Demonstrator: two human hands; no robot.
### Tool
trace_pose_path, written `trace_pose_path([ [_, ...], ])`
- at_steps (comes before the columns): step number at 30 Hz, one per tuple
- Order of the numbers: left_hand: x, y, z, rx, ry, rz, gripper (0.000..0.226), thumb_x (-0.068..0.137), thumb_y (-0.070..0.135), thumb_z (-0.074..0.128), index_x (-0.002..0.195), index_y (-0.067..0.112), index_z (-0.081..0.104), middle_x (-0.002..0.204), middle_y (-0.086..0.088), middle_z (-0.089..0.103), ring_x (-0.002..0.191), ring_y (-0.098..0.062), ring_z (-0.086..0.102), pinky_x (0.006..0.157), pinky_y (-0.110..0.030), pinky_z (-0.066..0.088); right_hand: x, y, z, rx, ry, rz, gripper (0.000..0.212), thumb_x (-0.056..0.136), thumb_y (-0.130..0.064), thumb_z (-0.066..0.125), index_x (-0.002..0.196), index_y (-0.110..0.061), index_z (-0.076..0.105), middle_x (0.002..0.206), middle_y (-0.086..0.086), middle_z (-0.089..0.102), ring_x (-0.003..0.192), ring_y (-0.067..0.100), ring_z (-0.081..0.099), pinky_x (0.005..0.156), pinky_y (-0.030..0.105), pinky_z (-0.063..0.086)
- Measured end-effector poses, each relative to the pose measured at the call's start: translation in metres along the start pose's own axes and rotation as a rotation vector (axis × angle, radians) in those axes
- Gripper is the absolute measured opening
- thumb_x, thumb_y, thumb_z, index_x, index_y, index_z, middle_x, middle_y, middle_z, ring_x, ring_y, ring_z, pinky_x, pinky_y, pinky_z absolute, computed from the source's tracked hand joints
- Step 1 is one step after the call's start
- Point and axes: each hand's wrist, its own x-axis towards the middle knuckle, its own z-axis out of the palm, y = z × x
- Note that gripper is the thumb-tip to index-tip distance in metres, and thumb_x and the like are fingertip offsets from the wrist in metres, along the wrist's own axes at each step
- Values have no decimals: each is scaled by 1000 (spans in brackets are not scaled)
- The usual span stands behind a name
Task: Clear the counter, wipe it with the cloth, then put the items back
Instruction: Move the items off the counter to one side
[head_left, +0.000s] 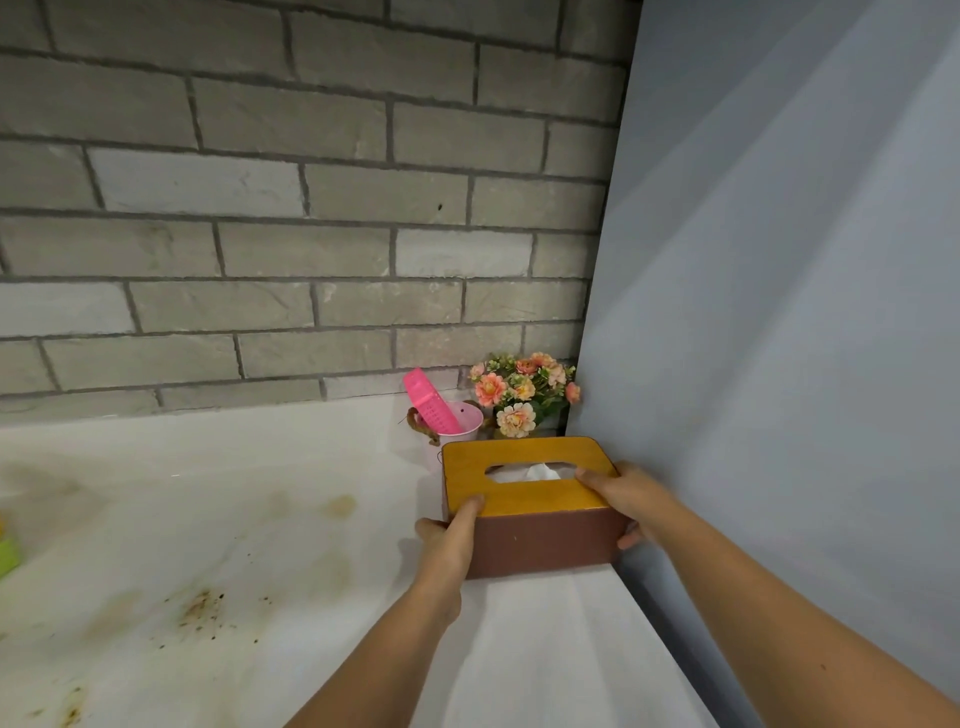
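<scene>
The tissue box (530, 509), brown with a yellow wooden lid, sits at the back right corner of the white counter (208, 519), close against the grey-blue side wall (779, 312). I cannot tell whether its base rests on the counter or is lifted clear. White tissue shows through the slot in the lid.

The box hides the foot of a bunch of pink and cream flowers (522, 397) in the corner, and the lower part of a pale pink cup (462, 421) just beside them. A bright pink slotted plastic piece (428, 400) leans out of the cup; what it is I cannot make out. At the left edge a green object (8, 556) is cut off and blurred.

My left hand (449, 540) grasps the box's near left corner, thumb on the lid, fingers hidden round the end. My right hand (628, 501) grasps the right end, fingers curled over the lid's edge, the rest tucked behind. Brown stains (202, 613) speckle the counter toward the front left.
</scene>
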Motion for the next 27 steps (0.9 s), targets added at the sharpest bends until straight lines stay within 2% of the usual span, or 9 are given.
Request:
trace_pose_path([
  [8, 11, 2, 19, 133, 48, 25, 66, 92, 46, 49, 140, 10, 22, 141, -14, 39, 127, -32, 41, 101, -42, 37, 33, 5, 1, -26, 2, -51, 65, 88, -45, 58, 139, -10, 36, 139, 16, 44, 123, 42, 46, 81, 56, 52],
  [14, 12, 6, 33, 266, 85, 52, 64, 95, 48, 39, 142, 8, 19, 145, -14, 35, 130, -33, 38, 102, -42, 36, 46, 9, 4, -82, 21, -145, 68, 89, -46, 54, 142, -11, 30, 143, 14, 38, 121, 39, 47, 72, 48, 57],
  [17, 13, 7, 38, 306, 95, 71, 64, 95, 49, 37, 141, 7, 19, 143, -15, 36, 129, -34, 39, 101, -42, 36, 47, 11, 8, -163, 55, -219, 70, 89, -49, 52, 146, -20, 24, 148, 13, 23, 124, 37, 44, 84, 49, 54],
  [20, 15, 7, 40, 344, 104, 84, 64, 95, 51, 34, 141, 7, 20, 143, -15, 38, 129, -33, 40, 101, -42, 37, 45, 15, 10, -186, 55, -280, 71, 91, -49, 49, 149, -20, 20, 148, 14, 16, 128, 36, 40, 100, 50, 44],
  [27, 19, 8, 39, 461, 106, 113, 65, 95, 53, 30, 138, 5, 23, 138, -16, 42, 124, -32, 45, 96, -39, 40, 49, 17, 12, -197, 80, -307, 70, 92, -48, 46, 149, -16, 19, 146, 16, 18, 128, 37, 40, 102, 49, 43],
])
